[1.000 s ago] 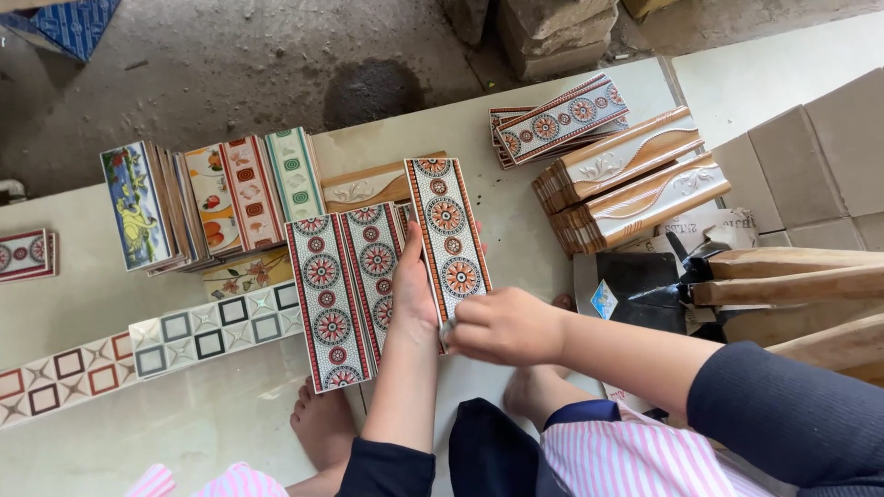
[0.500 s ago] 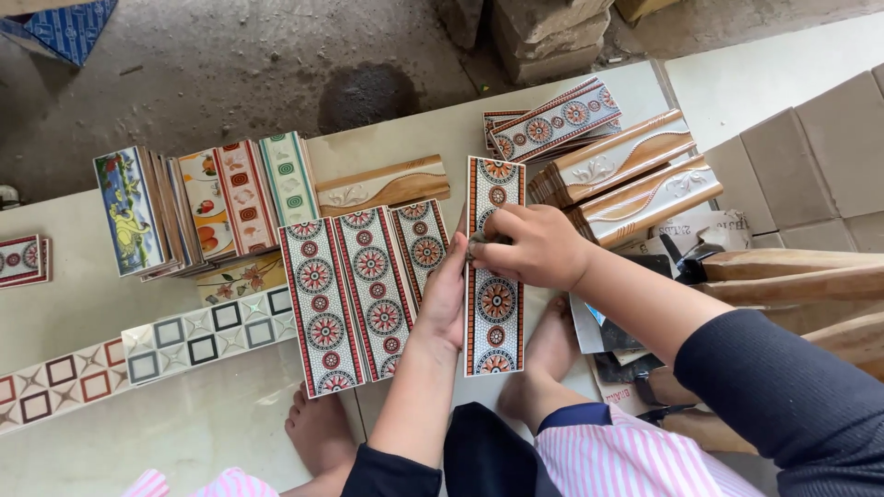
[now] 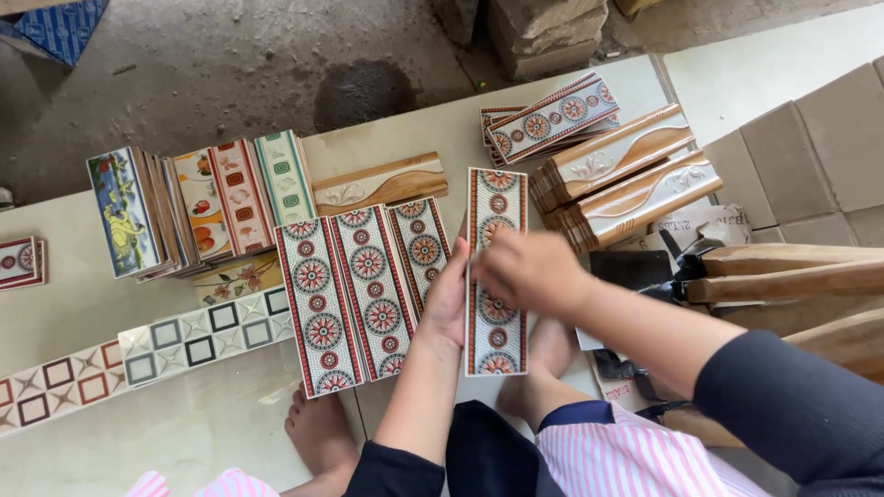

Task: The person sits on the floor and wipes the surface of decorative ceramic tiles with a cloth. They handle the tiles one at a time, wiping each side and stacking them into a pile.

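Observation:
My left hand [image 3: 448, 299] grips the left edge of a long patterned border tile [image 3: 497, 198] with red and white rosettes and holds it up lengthwise. My right hand [image 3: 529, 267] lies over the tile's face, fingers curled and blurred; whether it holds something small I cannot tell. Two matching tiles [image 3: 345, 294] lie side by side on the pale slab [image 3: 83, 294] to the left, with a third [image 3: 419, 244] partly behind my left hand.
Upright stacks of coloured tiles [image 3: 184, 207] stand at the left. Brown-and-cream moulded tiles [image 3: 626, 179] and more rosette tiles [image 3: 552, 115] are stacked at the right. Geometric square-pattern strips [image 3: 138, 354] lie at front left. Wooden handles [image 3: 783, 276] sit at the right. My bare feet show below.
The held tile moved right and turned upright a second ago. Since half a second ago my right hand slid down its face from near the top; the left hand keeps its grip.

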